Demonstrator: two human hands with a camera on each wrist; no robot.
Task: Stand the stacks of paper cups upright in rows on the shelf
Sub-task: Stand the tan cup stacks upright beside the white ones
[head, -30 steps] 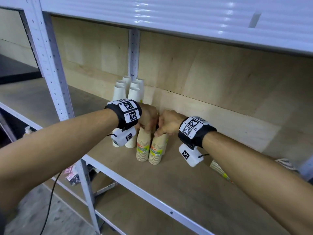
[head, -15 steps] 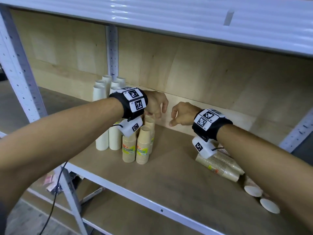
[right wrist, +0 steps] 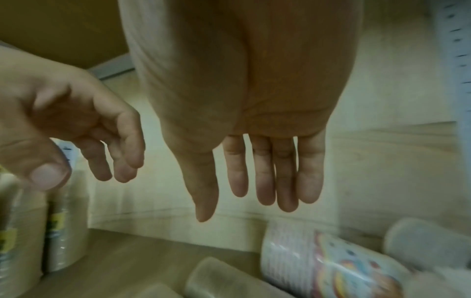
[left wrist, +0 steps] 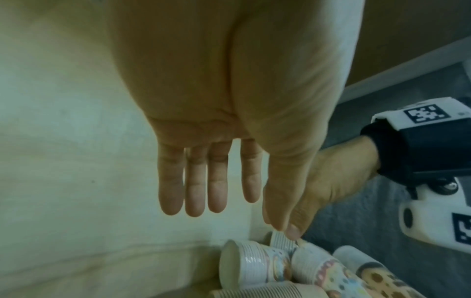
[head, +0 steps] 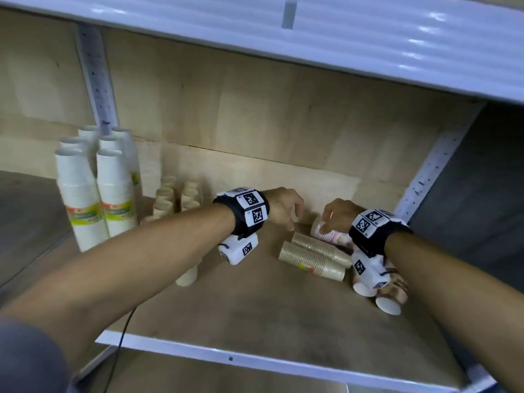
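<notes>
Tall white cup stacks (head: 76, 194) and small brown stacks (head: 167, 199) stand upright in rows at the shelf's left. Two brown stacks (head: 312, 256) lie on their sides at the middle right. Behind them lies a patterned stack (head: 326, 232), seen close in the wrist views (left wrist: 254, 266) (right wrist: 318, 262). My left hand (head: 292, 224) (left wrist: 229, 209) hangs empty just left of it, fingers straight. My right hand (head: 326, 222) (right wrist: 242, 201) hovers over the patterned stack with fingers extended downward, gripping nothing. More stacks (head: 391, 296) lie partly hidden under my right wrist.
The wooden back wall (head: 255, 123) is close behind both hands. A white metal upright (head: 433, 171) bounds the shelf on the right. The upper shelf (head: 312, 38) hangs low overhead. The white front rail (head: 255, 361) edges the board.
Both hands have let go of the upright brown stacks and moved right, over the stacks that lie on their sides. My view has swung right with them.
</notes>
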